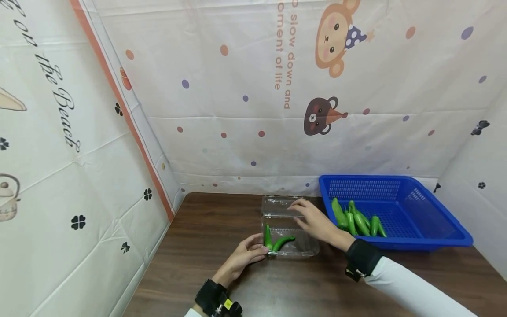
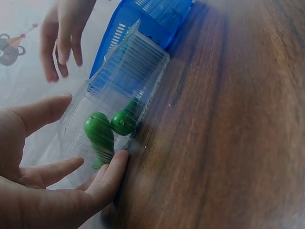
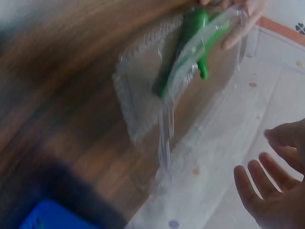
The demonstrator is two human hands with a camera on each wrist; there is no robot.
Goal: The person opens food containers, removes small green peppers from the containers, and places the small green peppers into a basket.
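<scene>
A clear plastic clamshell box [image 1: 303,246] stands on the table with its lid [image 1: 277,206] raised at the back. Two green peppers [image 1: 283,242] lie in its left part; they also show through the ribbed wall in the left wrist view [image 2: 100,136]. My left hand [image 1: 246,256] touches the box's front left corner, fingers spread and fairly straight. Above the box, near the lid, hovers my right hand [image 1: 314,220] with loosely bent fingers and nothing between them; in the right wrist view the right hand [image 3: 274,186] is apart from the box.
To the right is a blue plastic basket [image 1: 420,220] with several green peppers [image 1: 356,220] at its left side. Brown wooden table [image 1: 190,273] lies under everything. A printed white cloth [image 1: 237,97] hangs behind the table and along both sides.
</scene>
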